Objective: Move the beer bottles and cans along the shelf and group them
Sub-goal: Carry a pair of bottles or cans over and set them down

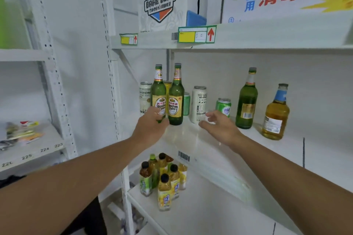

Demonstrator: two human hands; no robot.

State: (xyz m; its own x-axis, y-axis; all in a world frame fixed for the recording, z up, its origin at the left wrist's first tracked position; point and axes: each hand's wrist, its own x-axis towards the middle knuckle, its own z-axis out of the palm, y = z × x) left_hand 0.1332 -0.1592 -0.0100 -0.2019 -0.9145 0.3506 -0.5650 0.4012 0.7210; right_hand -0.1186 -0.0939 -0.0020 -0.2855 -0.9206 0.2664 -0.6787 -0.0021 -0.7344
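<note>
The left hand (152, 124) is gripping a green bottle (158, 95) to hold the cluster together, while the right hand (219, 126), fingers spread and holding nothing, is reaching toward the white can (199, 104).

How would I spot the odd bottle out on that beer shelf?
Look at the middle shelf, below the big cartons, and go to its far right end. The pale amber bottle stands last, right of a tall green bottle. It alone is clear glass, squat, with a light blue neck label.
</note>
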